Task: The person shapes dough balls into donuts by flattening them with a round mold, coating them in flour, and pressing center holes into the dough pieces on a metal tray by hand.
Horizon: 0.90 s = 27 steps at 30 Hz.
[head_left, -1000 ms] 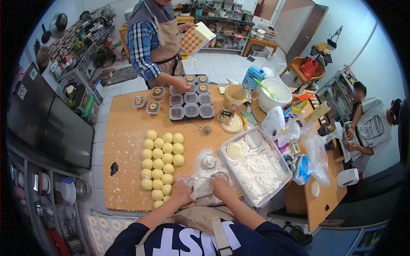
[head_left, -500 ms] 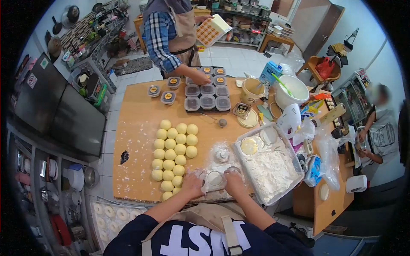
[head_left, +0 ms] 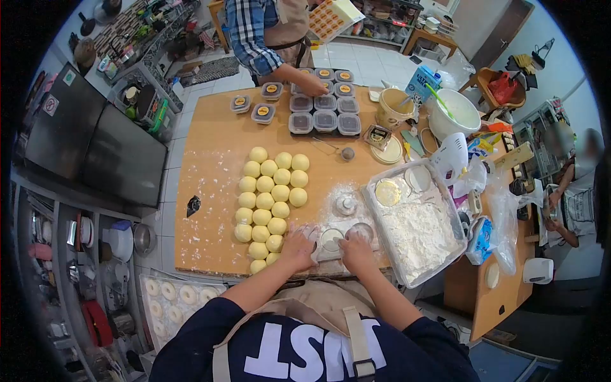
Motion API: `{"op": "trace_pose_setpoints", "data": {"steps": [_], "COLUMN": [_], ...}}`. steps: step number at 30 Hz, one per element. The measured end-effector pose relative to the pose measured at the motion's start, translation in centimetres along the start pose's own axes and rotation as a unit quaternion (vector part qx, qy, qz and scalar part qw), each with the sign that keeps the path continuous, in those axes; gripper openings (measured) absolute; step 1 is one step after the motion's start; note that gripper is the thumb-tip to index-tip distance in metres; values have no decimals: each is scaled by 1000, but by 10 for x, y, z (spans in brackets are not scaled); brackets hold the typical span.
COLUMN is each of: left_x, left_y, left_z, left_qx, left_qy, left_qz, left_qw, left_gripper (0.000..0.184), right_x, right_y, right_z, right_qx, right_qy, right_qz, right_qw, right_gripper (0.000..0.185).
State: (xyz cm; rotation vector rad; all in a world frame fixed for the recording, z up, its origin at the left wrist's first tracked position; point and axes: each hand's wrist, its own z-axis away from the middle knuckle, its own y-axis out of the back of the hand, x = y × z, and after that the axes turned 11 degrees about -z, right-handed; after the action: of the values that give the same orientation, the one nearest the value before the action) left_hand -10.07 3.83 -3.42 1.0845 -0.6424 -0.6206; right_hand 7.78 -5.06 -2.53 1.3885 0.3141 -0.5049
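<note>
My left hand (head_left: pixel 299 249) is curled at the left edge of a small floured patch at the table's front; what its fingers hold is too small to tell. From the right, my right hand (head_left: pixel 358 251) closes at a round grey item (head_left: pixel 363 231) that I cannot identify. Between the hands lies a flat, round, whitish piece (head_left: pixel 331 239). A small floury mound with a raised centre (head_left: pixel 345 204) sits just beyond it. Rows of pale yellow dough balls (head_left: pixel 263 184) stand to the left. On the right is a tray of white flour (head_left: pixel 414 223) with round discs in it.
Across the wooden table (head_left: pixel 210 159), a person's hand (head_left: pixel 312 83) touches lidded plastic boxes (head_left: pixel 324 121); the other holds a sticker sheet (head_left: pixel 333 19). Tubs, a white bowl (head_left: pixel 455 111) and a mixer (head_left: pixel 450 155) stand behind the tray. Ring-shaped dough (head_left: pixel 168 291) lies lower left. Another person is far right.
The camera view has shifted, so the table sits higher and further right in the picture. My hands stay around the same floured patch. The co-worker's hand remains at the boxes.
</note>
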Motion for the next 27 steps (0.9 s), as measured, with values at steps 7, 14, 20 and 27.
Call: {"op": "trace_pose_setpoints", "data": {"steps": [7,14,20,27], "left_x": [-2,-2,4,8], "left_y": [-4,-4,-20,18], "left_z": [1,2,-9,4], "left_qx": [17,33,1,-26], "left_qy": [-10,-8,-2,12], "left_qz": [8,10,-28,9], "left_qw": [1000,999,1000,1000], "left_gripper": [98,97,95,101], "right_x": [-4,-4,-11,16], "right_y": [-5,-14,-4,75], "right_z": [-2,-3,-15,-25], "right_qx": [-24,-16,-46,166], "right_qy": [15,35,5,-71], "right_qz": [39,73,76,-696], "right_qw": [999,997,996,695], "right_gripper": [21,19,18,21]}}
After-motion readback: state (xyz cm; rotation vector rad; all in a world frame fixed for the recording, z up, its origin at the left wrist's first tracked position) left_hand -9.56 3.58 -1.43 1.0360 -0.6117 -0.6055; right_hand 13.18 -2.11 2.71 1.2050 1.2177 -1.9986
